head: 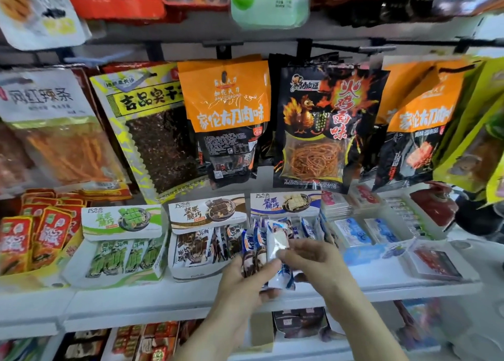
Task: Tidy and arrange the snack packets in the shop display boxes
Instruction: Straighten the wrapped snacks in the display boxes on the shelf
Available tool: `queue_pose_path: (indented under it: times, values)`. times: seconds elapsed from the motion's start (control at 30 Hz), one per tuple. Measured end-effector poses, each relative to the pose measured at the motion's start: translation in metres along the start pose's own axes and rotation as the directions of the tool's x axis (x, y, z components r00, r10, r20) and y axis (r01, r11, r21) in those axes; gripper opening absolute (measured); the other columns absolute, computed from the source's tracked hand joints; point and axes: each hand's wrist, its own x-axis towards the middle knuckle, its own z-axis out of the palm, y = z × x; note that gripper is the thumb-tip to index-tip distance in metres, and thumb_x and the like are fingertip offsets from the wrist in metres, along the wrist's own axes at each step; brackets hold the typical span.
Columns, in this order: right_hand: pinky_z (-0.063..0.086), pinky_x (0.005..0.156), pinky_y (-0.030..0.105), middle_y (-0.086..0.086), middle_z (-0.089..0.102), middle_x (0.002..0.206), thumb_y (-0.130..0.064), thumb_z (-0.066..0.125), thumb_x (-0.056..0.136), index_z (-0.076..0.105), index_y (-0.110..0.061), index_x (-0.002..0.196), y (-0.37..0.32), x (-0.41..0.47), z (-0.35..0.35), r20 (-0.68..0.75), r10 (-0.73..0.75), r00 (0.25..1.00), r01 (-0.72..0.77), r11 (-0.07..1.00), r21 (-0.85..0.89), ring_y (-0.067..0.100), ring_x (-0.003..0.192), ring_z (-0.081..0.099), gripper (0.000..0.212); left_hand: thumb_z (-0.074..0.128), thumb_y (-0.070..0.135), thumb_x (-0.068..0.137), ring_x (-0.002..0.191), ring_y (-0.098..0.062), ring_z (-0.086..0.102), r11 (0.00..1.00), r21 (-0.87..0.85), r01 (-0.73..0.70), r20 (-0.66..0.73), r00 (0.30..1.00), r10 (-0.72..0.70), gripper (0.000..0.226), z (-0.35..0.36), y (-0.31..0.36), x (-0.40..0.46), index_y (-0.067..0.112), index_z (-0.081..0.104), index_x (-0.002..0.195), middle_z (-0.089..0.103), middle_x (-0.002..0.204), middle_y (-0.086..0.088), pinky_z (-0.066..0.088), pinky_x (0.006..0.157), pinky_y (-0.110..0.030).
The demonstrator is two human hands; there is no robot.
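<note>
Head view looks down on a white shop shelf (381, 284) in the lower half of the frame, where three white cardboard display boxes stand side by side. At centre, both hands meet over a small bunch of blue-and-white foil snack packets (272, 247), some with dark brown print. The left hand (240, 284) grips the bunch from below, fingers curled round it, while the right hand (308, 257) pinches the shiny top packet between thumb and fingertips. The bunch sits just in front of the blue-trimmed display box (283, 203) at centre right, which holds more packets of the same kind standing upright. Left of it, the brown-trimmed display box (204, 210) holds brown packets, and the green-trimmed display box (120, 218) holds green ones. Large orange-and-black hanging bags (226, 115) fill the upper middle of the frame.
</note>
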Motion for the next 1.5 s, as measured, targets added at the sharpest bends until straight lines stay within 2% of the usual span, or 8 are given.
queue_pose_path:
  times: [0.27,0.43,0.57,0.67,0.8,0.97,1.2,1.5]
  values:
    - [0.054,0.059,0.029,0.0,0.076,0.072,-0.018,0.089,0.073,0.069,-0.016,0.093,-0.003,0.032,-0.038,-0.451,-0.064,0.89,0.007,0.992,-0.127,0.016,0.066,0.07,0.029,0.069,0.011,0.093,0.085,-0.037,0.076,1.0,-0.014,0.003,0.037,0.999,-0.003,0.028,0.003,0.002,0.01,0.008,0.06,0.119,0.075,0.107,-0.017,0.063,0.07,-0.038]
    - [0.052,0.056,0.032,0.008,0.072,0.069,-0.025,0.08,0.074,0.076,-0.011,0.075,0.005,0.068,-0.036,-0.31,-0.403,0.861,-0.019,0.584,-0.811,0.029,0.07,0.068,0.015,0.072,0.014,0.092,0.084,-0.033,0.077,0.999,0.01,-0.035,0.01,0.999,0.035,0.028,-0.001,-0.001,0.008,0.01,0.063,0.118,0.078,0.101,-0.01,0.062,0.063,-0.033]
    - [0.05,0.065,0.037,0.01,0.064,0.087,-0.02,0.073,0.081,0.075,-0.013,0.085,0.021,0.075,-0.021,-0.275,-0.504,0.819,-0.054,0.409,-0.911,0.035,0.085,0.062,0.008,0.078,0.014,0.086,0.085,-0.031,0.077,0.999,-0.006,-0.034,-0.015,0.999,0.034,0.031,-0.001,-0.001,0.005,0.012,0.066,0.114,0.079,0.097,-0.007,0.06,0.06,-0.031]
    - [0.05,0.059,0.034,0.005,0.071,0.075,-0.016,0.066,0.084,0.073,-0.015,0.082,0.017,0.056,-0.02,-0.298,-0.578,0.76,0.037,0.496,-0.867,0.03,0.073,0.065,0.007,0.083,0.017,0.08,0.084,-0.027,0.077,1.0,-0.02,-0.01,-0.039,0.999,0.009,0.032,-0.002,-0.001,0.003,0.01,0.071,0.109,0.079,0.093,-0.007,0.058,0.058,-0.028]
    - [0.055,0.058,0.03,-0.002,0.075,0.075,-0.04,0.075,0.086,0.075,-0.019,0.088,0.009,0.026,-0.003,-0.186,-0.17,0.968,0.095,0.93,-0.354,0.015,0.068,0.071,0.021,0.082,0.017,0.08,0.076,-0.022,0.076,1.0,-0.02,0.005,0.011,1.0,-0.005,0.026,0.004,-0.001,0.001,0.01,0.075,0.104,0.079,0.093,-0.009,0.058,0.058,-0.026]
    - [0.057,0.063,0.035,0.014,0.075,0.08,-0.021,0.079,0.086,0.068,0.007,0.094,0.021,0.019,0.001,-0.09,0.017,0.996,-0.017,1.0,0.003,0.019,0.067,0.068,0.031,0.08,0.016,0.083,0.088,-0.028,0.076,0.999,-0.032,0.013,0.073,0.997,-0.011,0.029,0.012,-0.005,-0.001,0.006,0.073,0.11,0.078,0.098,-0.013,0.061,0.069,-0.031]
    - [0.042,0.053,0.023,0.006,0.059,0.068,-0.006,0.057,0.095,0.061,-0.01,0.081,0.011,0.025,-0.031,-0.394,0.028,0.918,-0.034,0.999,-0.007,0.021,0.067,0.052,0.015,0.057,0.007,0.099,0.083,-0.042,0.075,0.988,-0.131,0.078,0.012,0.997,-0.077,0.022,0.013,-0.006,-0.001,0.0,0.055,0.12,0.075,0.097,-0.024,0.064,0.068,-0.042]
    - [0.051,0.07,0.031,0.007,0.073,0.089,-0.023,0.074,0.087,0.071,-0.012,0.102,-0.003,0.068,-0.04,-0.37,-0.347,0.862,0.015,0.746,-0.665,0.026,0.082,0.067,0.019,0.058,0.002,0.097,0.08,-0.044,0.074,0.993,-0.094,0.068,-0.061,0.995,-0.074,0.026,0.002,0.0,-0.015,0.002,0.054,0.122,0.066,0.111,-0.026,0.062,0.067,-0.048]
